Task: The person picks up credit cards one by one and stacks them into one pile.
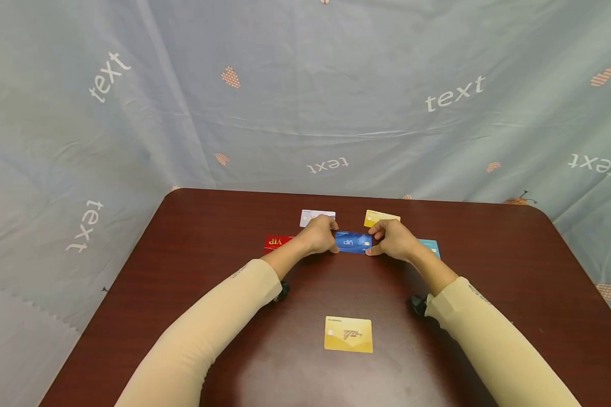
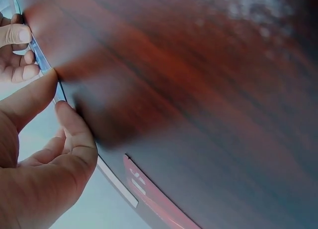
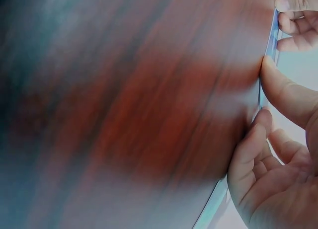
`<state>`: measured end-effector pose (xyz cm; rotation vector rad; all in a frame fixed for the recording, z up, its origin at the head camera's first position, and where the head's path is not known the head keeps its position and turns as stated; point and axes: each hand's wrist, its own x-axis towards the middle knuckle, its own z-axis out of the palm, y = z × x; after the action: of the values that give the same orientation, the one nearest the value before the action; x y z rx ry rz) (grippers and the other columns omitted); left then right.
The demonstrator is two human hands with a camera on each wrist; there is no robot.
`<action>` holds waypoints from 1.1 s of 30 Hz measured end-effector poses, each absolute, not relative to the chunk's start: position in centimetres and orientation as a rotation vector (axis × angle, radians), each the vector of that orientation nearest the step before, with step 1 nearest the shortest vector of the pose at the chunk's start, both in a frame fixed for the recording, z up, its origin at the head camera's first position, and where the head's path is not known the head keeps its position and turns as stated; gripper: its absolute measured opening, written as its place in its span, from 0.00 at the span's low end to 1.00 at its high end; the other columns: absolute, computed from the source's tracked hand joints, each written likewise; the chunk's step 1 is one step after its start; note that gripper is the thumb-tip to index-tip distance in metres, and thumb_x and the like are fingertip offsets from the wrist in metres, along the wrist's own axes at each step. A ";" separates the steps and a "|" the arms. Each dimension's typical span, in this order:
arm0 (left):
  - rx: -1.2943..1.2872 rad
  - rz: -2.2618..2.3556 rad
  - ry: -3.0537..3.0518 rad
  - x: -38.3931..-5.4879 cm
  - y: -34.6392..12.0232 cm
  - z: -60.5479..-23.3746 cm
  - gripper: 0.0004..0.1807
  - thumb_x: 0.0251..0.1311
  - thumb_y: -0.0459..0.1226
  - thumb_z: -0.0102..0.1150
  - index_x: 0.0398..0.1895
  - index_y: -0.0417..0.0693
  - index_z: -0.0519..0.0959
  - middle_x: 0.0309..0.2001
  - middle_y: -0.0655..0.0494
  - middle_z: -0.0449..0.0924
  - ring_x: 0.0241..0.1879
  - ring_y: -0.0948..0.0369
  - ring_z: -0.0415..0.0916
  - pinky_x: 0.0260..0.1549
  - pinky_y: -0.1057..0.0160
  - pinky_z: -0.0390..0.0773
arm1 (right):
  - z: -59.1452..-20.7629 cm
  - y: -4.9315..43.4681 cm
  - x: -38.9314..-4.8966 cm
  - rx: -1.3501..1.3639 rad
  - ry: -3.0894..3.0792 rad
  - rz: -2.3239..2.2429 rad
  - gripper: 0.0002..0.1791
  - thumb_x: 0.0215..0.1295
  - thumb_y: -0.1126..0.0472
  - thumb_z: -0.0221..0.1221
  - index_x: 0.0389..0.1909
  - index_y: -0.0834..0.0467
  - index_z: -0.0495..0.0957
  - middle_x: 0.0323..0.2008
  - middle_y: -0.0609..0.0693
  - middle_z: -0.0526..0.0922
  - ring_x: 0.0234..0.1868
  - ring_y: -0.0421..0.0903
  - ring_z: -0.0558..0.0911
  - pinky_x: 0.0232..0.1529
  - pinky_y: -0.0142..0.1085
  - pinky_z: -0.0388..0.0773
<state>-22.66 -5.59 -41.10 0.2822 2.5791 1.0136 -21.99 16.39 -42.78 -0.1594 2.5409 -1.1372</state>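
Note:
A blue VIP card [image 1: 353, 242] lies flat on the dark wood table between my two hands. My left hand [image 1: 319, 234] pinches its left end, finger at the far corner and thumb at the near one. The right hand [image 1: 394, 241] grips the opposite end the same way. In the left wrist view, thumb and fingertips of my left hand [image 2: 49, 164] meet the card's thin edge; the right wrist view has my right hand [image 3: 285, 182] likewise. A red VIP card [image 1: 276, 242] is partly covered by the left forearm, and a teal card [image 1: 430, 246] by the right.
Behind the hands lie a whitish card [image 1: 310, 217] on the left and a yellow card [image 1: 382, 217] on the right. Nearer me, between the forearms, is a gold card [image 1: 348, 334]. A grey-blue cloth [image 1: 366, 102] hangs beyond the table's [image 1: 224, 215] far edge.

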 end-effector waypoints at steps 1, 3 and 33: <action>0.282 1.009 2.581 -22.7 -5.6 -41.1 0.30 0.51 0.25 0.77 0.59 0.32 0.79 0.57 0.40 0.81 0.48 0.53 0.75 0.51 0.58 0.81 | -42.8 16.4 -21.9 -0.158 2.544 -1.139 0.25 0.60 0.67 0.76 0.55 0.68 0.77 0.47 0.61 0.78 0.50 0.56 0.75 0.51 0.42 0.76; 0.284 1.003 2.577 -22.6 -5.5 -41.1 0.30 0.52 0.24 0.76 0.60 0.31 0.79 0.59 0.40 0.80 0.48 0.53 0.75 0.51 0.58 0.81 | -42.8 16.3 -21.9 -0.155 2.549 -1.141 0.26 0.59 0.67 0.76 0.55 0.68 0.77 0.48 0.61 0.78 0.51 0.57 0.76 0.54 0.44 0.76; 0.181 1.210 2.495 -22.5 -6.0 -40.8 0.25 0.48 0.19 0.70 0.52 0.33 0.79 0.43 0.42 0.82 0.31 0.58 0.77 0.26 0.66 0.77 | -42.4 16.8 -21.1 -0.122 2.469 -1.350 0.21 0.66 0.72 0.68 0.59 0.71 0.79 0.33 0.56 0.89 0.34 0.48 0.85 0.35 0.38 0.85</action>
<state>-22.50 -5.97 -40.82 0.1810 2.4952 1.2099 -21.10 16.79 -42.43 -0.1222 2.4687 -1.3497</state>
